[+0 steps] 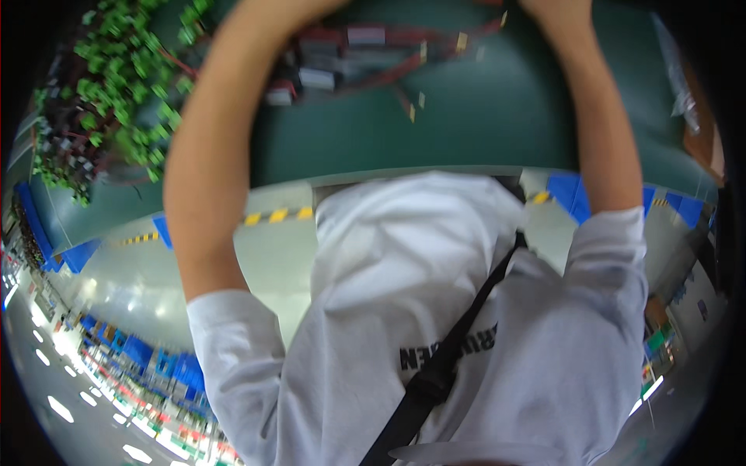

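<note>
Both my forearms stretch over a dark green tabletop (482, 140) and run out of the picture at its upper edge. Only the wrist end of each arm shows there, so neither my fingers nor anything in them can be seen. Between the arms lies a blurred bundle of dark red wires (388, 75) with gold-coloured tips. White rectangular tags or connectors (317, 78) sit along its left part, close to my left forearm. Beyond that forearm, at the left, spreads a heap of dark wires with many bright green connectors (109, 101).
At the table's right end lie a clear plastic piece (684, 105) and a brown board or box (703, 147). My body stands against the near edge. Yellow-and-black tape (278, 216) marks the floor; blue bins or panels (571, 198) show below the table.
</note>
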Tool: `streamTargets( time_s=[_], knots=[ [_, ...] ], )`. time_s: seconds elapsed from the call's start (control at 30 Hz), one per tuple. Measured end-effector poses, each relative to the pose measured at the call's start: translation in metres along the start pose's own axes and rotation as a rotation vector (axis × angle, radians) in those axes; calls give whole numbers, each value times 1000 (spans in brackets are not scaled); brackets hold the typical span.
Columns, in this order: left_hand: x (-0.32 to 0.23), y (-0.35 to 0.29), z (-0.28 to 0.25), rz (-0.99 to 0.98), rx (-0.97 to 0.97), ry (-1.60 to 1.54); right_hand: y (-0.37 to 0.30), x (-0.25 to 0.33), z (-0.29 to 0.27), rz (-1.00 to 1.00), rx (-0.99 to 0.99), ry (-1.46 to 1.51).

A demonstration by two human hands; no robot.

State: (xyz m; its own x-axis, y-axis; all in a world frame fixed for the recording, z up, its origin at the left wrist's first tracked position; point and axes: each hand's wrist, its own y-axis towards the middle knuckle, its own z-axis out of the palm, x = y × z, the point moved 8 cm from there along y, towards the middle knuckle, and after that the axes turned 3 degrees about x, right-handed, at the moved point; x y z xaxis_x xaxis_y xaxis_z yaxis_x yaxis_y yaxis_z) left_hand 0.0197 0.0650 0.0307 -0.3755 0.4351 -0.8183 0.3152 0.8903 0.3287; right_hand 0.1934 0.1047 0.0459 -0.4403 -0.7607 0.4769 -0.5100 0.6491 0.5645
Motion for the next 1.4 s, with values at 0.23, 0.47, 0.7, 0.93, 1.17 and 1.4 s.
streamTargets(
  time_s=[0.23,0.47,0.7,0.93,1.17,1.4],
  knots=[
    [8,-11,1,-106,46,35,-26,-7,-15,102,-24,168],
    [-1,-14,-8,-167,51,35,-23,-12,-13,115,-10,180],
    [9,-14,-5,-260,18,-87,-23,-3,-6,38,29,164],
    [-6,-14,-5,-176,135,-91,-20,6,-3,23,59,188],
    [-16,-21,-13,50,45,39,-19,9,1,10,38,247],
    [7,-25,-7,-256,131,-277,-19,12,2,20,59,264]
  ],
)
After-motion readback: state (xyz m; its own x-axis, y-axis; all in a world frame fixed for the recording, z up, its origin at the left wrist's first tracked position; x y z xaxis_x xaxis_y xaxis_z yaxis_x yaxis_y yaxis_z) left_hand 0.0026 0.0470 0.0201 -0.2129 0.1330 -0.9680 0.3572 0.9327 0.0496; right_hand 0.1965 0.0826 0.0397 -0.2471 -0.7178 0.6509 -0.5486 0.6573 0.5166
